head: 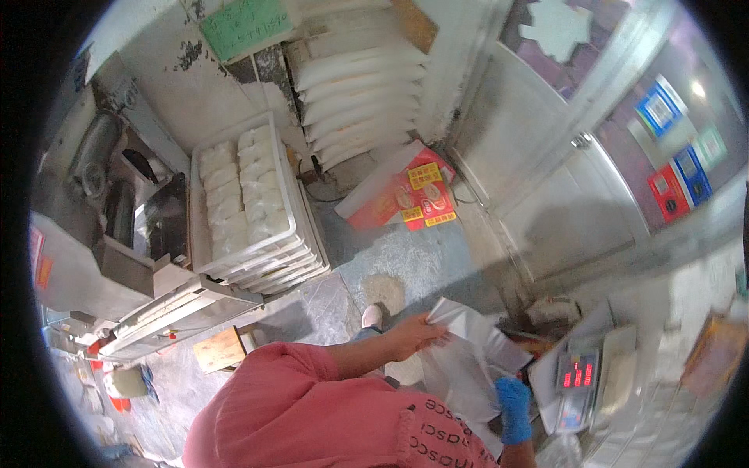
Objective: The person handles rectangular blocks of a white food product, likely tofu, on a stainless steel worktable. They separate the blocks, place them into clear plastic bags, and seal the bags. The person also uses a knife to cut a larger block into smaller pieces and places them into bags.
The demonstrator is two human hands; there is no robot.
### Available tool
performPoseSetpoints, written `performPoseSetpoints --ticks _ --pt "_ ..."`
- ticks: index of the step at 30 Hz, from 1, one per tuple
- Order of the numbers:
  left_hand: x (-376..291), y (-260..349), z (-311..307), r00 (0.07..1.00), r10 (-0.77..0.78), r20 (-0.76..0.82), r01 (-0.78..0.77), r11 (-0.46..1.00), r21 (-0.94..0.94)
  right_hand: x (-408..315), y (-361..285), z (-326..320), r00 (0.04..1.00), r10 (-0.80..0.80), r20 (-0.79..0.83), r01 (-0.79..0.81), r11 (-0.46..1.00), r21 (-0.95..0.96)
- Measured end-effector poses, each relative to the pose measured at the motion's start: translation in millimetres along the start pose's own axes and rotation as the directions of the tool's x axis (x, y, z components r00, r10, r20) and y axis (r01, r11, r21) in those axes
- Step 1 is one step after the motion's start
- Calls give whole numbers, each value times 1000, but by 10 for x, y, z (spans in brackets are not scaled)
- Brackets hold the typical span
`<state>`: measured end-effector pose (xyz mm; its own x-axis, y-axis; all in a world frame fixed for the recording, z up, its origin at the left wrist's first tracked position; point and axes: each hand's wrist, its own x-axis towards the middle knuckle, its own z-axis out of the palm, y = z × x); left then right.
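Observation:
My bare left hand pinches the upper left edge of a translucent white plastic bag at the lower middle of the view. The bag hangs spread out and creased in front of my body. My right hand, in a blue glove, is at the bag's lower right edge; its fingers are partly hidden and blurred, so its hold cannot be told. Just right of this hand stands a digital scale with a lit red display. A clear plastic bag lies below the scale.
Stacked white plastic trays, the top one holding bagged white pieces, stand left beside a metal machine. White sacks are piled by the wall. Red and yellow printed packaging lies on the floor. A metal door is at right, a wooden stool lower left.

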<state>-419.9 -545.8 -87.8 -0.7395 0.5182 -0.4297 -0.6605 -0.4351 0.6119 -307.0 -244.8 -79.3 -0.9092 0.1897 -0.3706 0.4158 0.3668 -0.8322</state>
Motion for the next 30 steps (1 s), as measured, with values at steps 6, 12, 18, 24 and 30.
performPoseSetpoints --ticks 6,12,18,24,30 --pt "849 1004 -1482 925 -7 -379 -53 987 -149 1745 -745 913 924 209 320 -249 964 89" --pt "1217 1626 -2542 668 281 -689 331 716 614 3431 -932 1054 849 307 431 -262 951 -162" --pt "1525 1828 -3112 480 -6 -877 828 333 451 5723 -343 1722 591 324 738 24 908 -418" --pt "2149 1254 -3728 254 87 -963 598 769 227 8215 248 2536 682 48 729 465 741 -484" --pt "3367 258 -5050 343 -137 -929 366 931 -2 9203 1022 2815 669 109 735 662 360 -657"
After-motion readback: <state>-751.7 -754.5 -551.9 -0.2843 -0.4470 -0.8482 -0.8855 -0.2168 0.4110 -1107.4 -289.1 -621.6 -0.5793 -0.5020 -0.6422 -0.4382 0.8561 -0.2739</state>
